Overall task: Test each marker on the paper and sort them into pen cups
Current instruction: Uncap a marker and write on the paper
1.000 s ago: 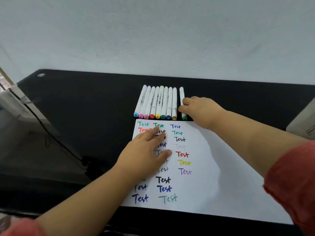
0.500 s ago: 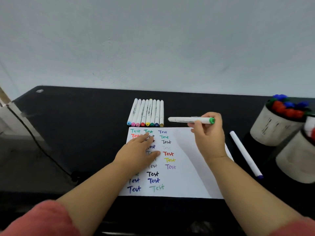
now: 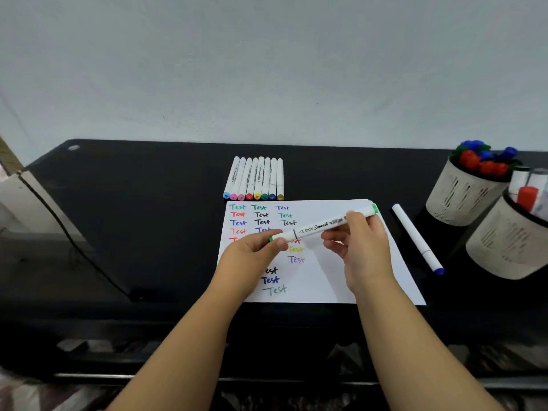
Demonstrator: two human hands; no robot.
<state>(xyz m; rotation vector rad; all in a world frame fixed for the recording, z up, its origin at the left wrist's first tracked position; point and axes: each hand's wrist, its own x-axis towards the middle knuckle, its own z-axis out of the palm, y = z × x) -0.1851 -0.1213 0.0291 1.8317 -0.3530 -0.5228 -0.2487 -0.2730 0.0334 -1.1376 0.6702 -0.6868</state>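
A white marker with green ends (image 3: 321,225) hangs level over the paper (image 3: 323,280), held at both ends. My left hand (image 3: 255,252) pinches its left cap. My right hand (image 3: 361,244) grips the barrel near the right end. The paper carries several coloured "Test" words, partly hidden by my hands. A row of several capped markers (image 3: 255,179) lies just beyond the paper. A blue-ended marker (image 3: 416,238) lies on the desk right of the paper. Two beige pen cups stand at the right: the far cup (image 3: 462,197) and the near cup (image 3: 504,247), both holding markers.
The black desk (image 3: 133,203) meets a pale wall at the back. A dark cable (image 3: 68,232) runs across the desk's left side. A light-coloured object (image 3: 12,197) sits at the far left edge.
My right hand lifted the green marker from the row and brought it over the paper. My left hand left the paper and took hold of the marker's left cap. The view shifted right.
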